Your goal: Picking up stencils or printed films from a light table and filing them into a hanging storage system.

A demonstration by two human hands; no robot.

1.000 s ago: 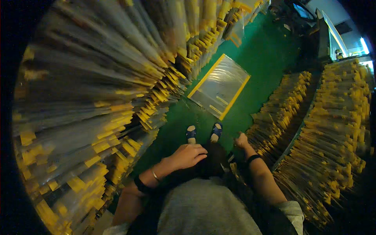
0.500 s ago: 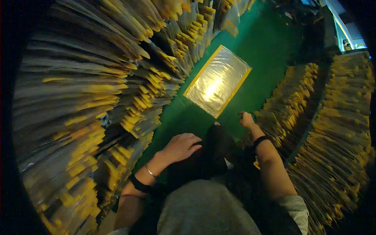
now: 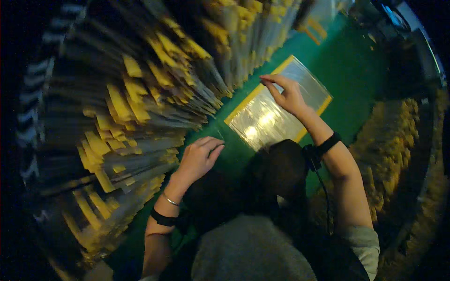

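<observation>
While the right hand (image 3: 287, 96) is raised with pinched, apparently empty fingertips and the left hand (image 3: 197, 158) hangs half-open and empty, the hanging clear plastic packets with yellow header cards (image 3: 140, 110) beside them look light, flexible and slippery, best gripped by the stiff card.

right hand (image 3: 287, 93): now raised forward over the shiny yellow-edged panel (image 3: 262, 122), no longer low beside the right-hand bundles | left hand (image 3: 199, 157): now lifted nearer the yellow-tagged bundles (image 3: 136, 117) | shoes: no longer visible
</observation>
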